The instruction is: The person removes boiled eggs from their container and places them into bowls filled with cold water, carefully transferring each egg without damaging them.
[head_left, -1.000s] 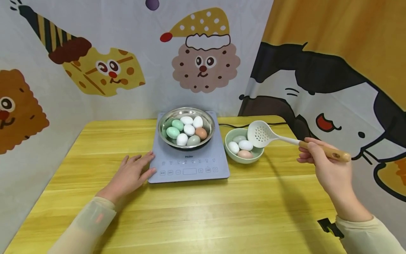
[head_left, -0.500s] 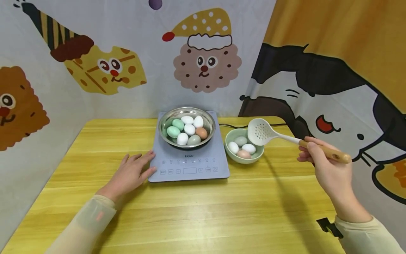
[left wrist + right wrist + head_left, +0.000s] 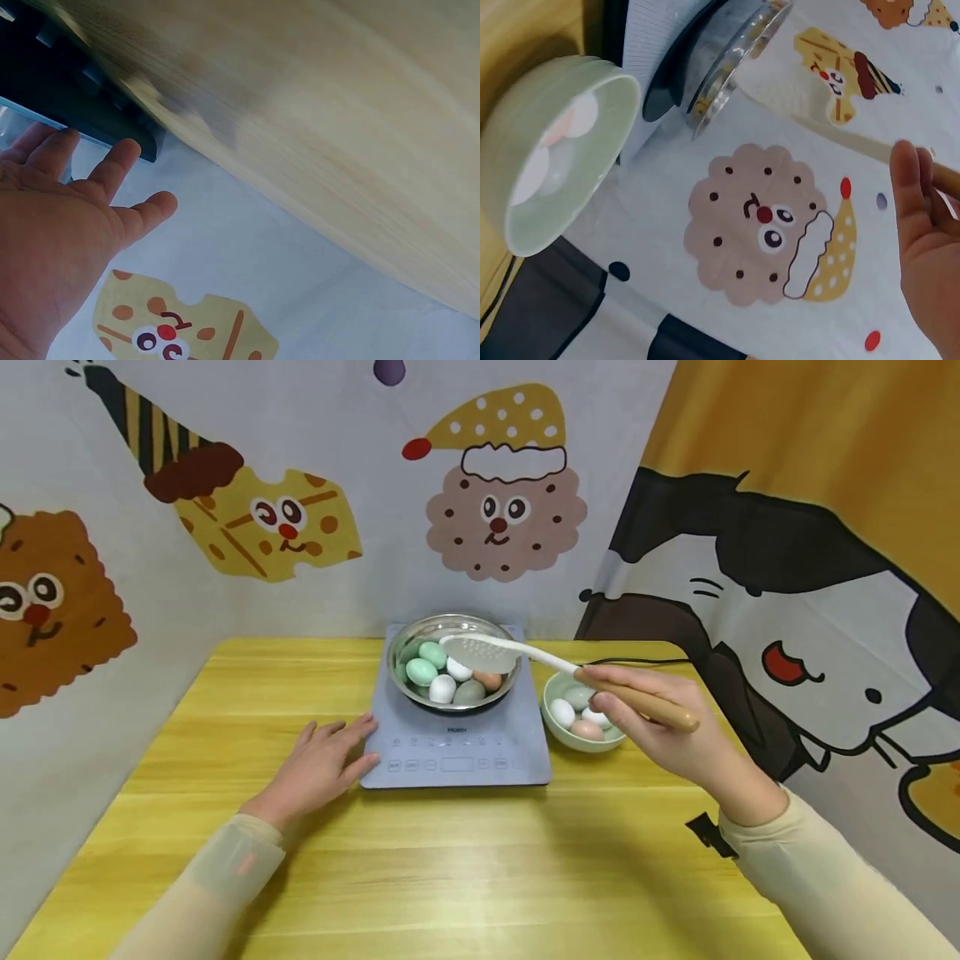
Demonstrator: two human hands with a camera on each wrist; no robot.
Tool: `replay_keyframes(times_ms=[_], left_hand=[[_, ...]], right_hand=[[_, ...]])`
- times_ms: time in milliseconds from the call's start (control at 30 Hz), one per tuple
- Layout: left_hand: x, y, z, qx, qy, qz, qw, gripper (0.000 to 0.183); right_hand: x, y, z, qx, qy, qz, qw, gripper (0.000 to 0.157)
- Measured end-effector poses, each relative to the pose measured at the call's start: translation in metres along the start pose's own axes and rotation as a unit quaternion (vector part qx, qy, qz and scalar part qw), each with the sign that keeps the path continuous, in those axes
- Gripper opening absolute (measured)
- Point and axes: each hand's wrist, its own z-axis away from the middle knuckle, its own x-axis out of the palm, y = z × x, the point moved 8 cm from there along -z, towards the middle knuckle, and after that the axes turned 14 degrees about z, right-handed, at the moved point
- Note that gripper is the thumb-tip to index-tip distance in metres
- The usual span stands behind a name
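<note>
My right hand (image 3: 675, 750) grips the wooden handle of a white slotted ladle (image 3: 483, 653). The ladle's head is over the steel bowl (image 3: 431, 630), in front of some of its eggs; contact cannot be told. White, pale green, grey-green and brown eggs lie in that bowl, which stands on a flat induction cooktop (image 3: 397, 727). Against the cooktop's left edge, my left hand (image 3: 318, 768) rests with fingers spread. In the left wrist view, the left hand (image 3: 60, 225) has its fingertips at the cooktop's dark underside. Just right of the cooktop, a light green bowl (image 3: 566, 739) holds several eggs.
Everything stands on a yellow wood-grain table (image 3: 450, 868). Behind the bowls, a black cord (image 3: 637, 660) runs to the right. A cartoon-printed cloth (image 3: 360, 593) hangs close behind and beside the table.
My right hand has swung left, carrying the ladle from above the green bowl to above the steel bowl. The left hand stays at the cooktop's edge. The head view has shifted slightly.
</note>
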Motion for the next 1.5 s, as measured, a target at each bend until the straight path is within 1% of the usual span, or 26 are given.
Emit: replay_keyframes(times_ms=[100, 167, 200, 267, 333, 433, 467, 533, 600, 700, 767, 900, 1133, 1233, 1300, 1400, 1500], left_hand=[[0.001, 0.003, -0.002, 0.004, -0.002, 0.002, 1.0000, 0.063], [0.001, 0.003, -0.002, 0.006, -0.001, 0.001, 1.0000, 0.062], [0.001, 0.003, -0.002, 0.006, 0.001, 0.002, 1.0000, 0.062], [0.000, 0.002, -0.002, 0.007, 0.003, 0.003, 1.0000, 0.062], [-0.001, 0.001, -0.002, 0.007, 0.005, 0.004, 1.0000, 0.062], [-0.001, 0.000, -0.002, 0.008, 0.006, 0.006, 0.9999, 0.061], [0.000, -0.001, -0.001, 0.007, 0.006, 0.007, 0.9999, 0.061], [0.001, -0.002, -0.001, 0.005, 0.005, 0.007, 0.9999, 0.061], [0.002, -0.002, -0.001, 0.004, 0.003, 0.008, 1.0000, 0.061], [0.003, -0.002, -0.001, 0.003, 0.002, 0.008, 1.0000, 0.061], [0.003, -0.002, -0.001, 0.003, 0.003, 0.008, 1.0000, 0.061], [0.002, -0.002, -0.001, 0.001, 0.004, 0.006, 1.0000, 0.061], [0.000, 0.000, 0.000, -0.003, 0.003, 0.011, 0.9999, 0.062], [0.000, -0.001, 0.000, -0.004, 0.002, 0.013, 0.9999, 0.062], [0.000, -0.001, 0.000, -0.004, 0.003, 0.013, 0.9999, 0.062], [0.001, 0.000, 0.000, -0.003, 0.002, 0.015, 0.9999, 0.063], [0.002, 0.000, 0.000, -0.003, 0.002, 0.014, 0.9999, 0.064]], right_hand=[[0.008, -0.004, -0.008, -0.039, -0.016, 0.009, 0.999, 0.041], [0.011, -0.004, -0.012, -0.045, -0.028, 0.011, 0.999, 0.040], [0.013, -0.003, -0.014, -0.043, -0.040, 0.004, 0.998, 0.038], [0.016, 0.001, -0.017, -0.027, -0.065, -0.017, 0.997, 0.029], [0.019, 0.008, -0.021, 0.005, -0.094, -0.038, 0.995, 0.025], [0.019, 0.021, -0.026, 0.054, -0.131, -0.054, 0.988, 0.034], [0.020, 0.027, -0.027, 0.074, -0.144, -0.060, 0.985, 0.036], [0.019, 0.041, -0.028, 0.110, -0.166, -0.085, 0.976, 0.035], [0.019, 0.054, -0.028, 0.140, -0.184, -0.127, 0.965, 0.033], [0.020, 0.070, -0.028, 0.169, -0.206, -0.191, 0.945, 0.031], [0.022, 0.077, -0.029, 0.179, -0.221, -0.204, 0.937, 0.031], [0.024, 0.089, -0.027, 0.205, -0.251, -0.184, 0.928, 0.032], [0.031, 0.100, -0.028, 0.232, -0.263, -0.196, 0.916, 0.033], [0.037, 0.103, -0.028, 0.241, -0.277, -0.169, 0.915, 0.032], [0.039, 0.102, -0.028, 0.243, -0.281, -0.162, 0.914, 0.031], [0.040, 0.100, -0.028, 0.241, -0.274, -0.171, 0.915, 0.031], [0.039, 0.103, -0.026, 0.245, -0.255, -0.203, 0.913, 0.031]])
